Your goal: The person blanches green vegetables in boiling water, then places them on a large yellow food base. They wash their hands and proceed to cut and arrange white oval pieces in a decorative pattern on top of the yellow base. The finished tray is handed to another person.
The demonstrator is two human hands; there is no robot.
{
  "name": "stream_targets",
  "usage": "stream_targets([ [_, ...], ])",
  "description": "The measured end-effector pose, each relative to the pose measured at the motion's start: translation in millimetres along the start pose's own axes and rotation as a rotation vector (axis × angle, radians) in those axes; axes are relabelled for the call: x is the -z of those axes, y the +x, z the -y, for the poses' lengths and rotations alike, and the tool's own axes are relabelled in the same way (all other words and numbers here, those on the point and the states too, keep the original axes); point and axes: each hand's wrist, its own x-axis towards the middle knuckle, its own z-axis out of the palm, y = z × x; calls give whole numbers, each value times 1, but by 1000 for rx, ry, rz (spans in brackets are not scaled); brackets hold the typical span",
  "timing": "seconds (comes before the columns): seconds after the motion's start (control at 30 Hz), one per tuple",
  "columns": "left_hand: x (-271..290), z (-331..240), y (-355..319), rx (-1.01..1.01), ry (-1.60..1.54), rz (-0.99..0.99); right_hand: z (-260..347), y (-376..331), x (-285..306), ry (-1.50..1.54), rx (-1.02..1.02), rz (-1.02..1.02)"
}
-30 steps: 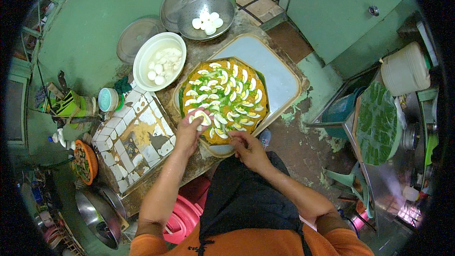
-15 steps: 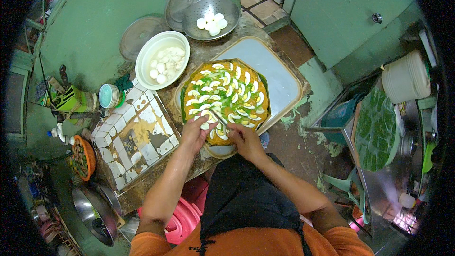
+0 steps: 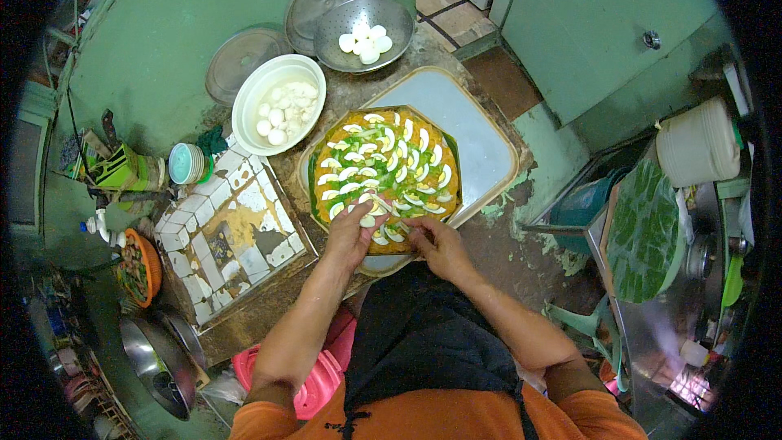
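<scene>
Over the near edge of an octagonal tray of orange-yellow food (image 3: 448, 165), topped with chopped greens and many egg slices, my left hand (image 3: 350, 236) is closed around pieces of sliced boiled egg (image 3: 376, 209). Close by on the right, my right hand (image 3: 440, 248) has its fingers pinched together. A thin, blurred blade, seemingly a small knife (image 3: 396, 213), runs from those fingers toward the egg; its handle is hidden in the hand. Egg slices on the tray (image 3: 423, 138) lie in loose rows.
Behind the tray on the left stands a white bowl (image 3: 241, 126) with whole peeled eggs in liquid. A metal colander (image 3: 334, 33) holds several more peeled eggs. The octagonal tray rests on a larger pale tray (image 3: 486, 147). A broken-tiled counter (image 3: 191, 285) is at left.
My right hand has shifted slightly right, away from my left hand. The blade has drawn back from the egg pieces. The left hand has moved a little to the right.
</scene>
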Motion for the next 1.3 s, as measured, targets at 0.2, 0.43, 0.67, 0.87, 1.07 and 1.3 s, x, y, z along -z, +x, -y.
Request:
stream_targets([
  [0.2,-10,-16,30,-3,46,-79,14,51,11,272,-370,115],
  [0.43,-28,-34,44,-31,-4,-114,32,68,26,158,-162,188],
  [0.67,-41,-62,83,-26,-104,-145,10,135,35,-38,-40,131],
  [0.87,-51,-80,105,-76,34,-196,41,171,43,406,-454,261],
  [1.07,-51,-103,133,-102,-138,-106,29,205,40,18,-43,182],
  [1.3,-61,-134,178,-86,-156,-156,37,276,39,195,-256,276],
])
